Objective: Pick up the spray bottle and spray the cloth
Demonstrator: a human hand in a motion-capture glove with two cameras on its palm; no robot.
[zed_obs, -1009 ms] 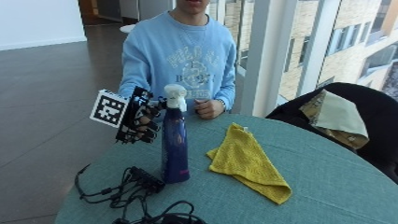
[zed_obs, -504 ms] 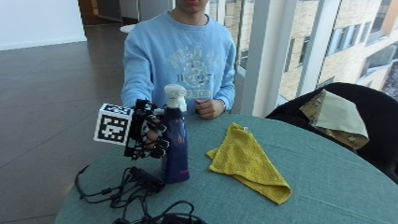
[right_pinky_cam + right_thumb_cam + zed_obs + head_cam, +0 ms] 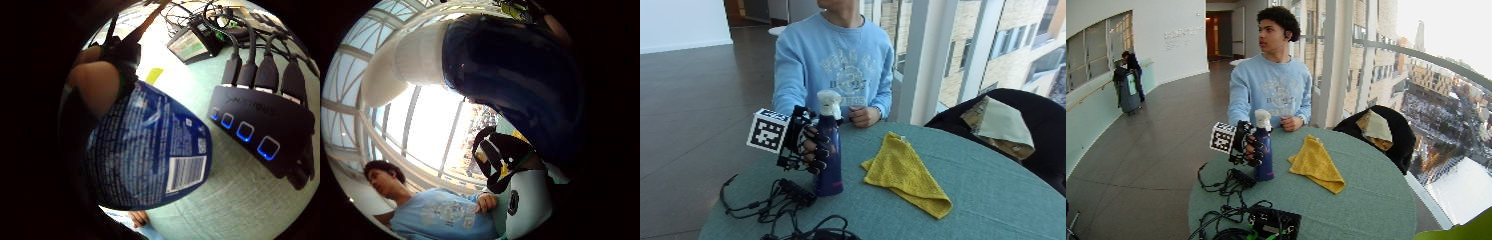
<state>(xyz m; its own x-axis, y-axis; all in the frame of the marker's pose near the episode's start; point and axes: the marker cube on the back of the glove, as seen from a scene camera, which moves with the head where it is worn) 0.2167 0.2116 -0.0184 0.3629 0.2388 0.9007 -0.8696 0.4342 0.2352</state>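
Black USB hub [image 3: 260, 135] on teal table [image 3: 999, 200]; cables [image 3: 773, 210].

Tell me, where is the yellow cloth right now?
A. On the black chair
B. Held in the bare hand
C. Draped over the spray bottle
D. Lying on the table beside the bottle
D: the yellow cloth lies flat on the table, apart from the spray bottle that the gloved right hand grips.

Your black-gloved right hand [image 3: 814, 148] was raised above the table, palm toward three o'clock, fingers [image 3: 821, 151] curled around the dark blue spray bottle's [image 3: 828, 167] upright body. Your bare left hand [image 3: 863, 116] rested as a fist at twelve o'clock.
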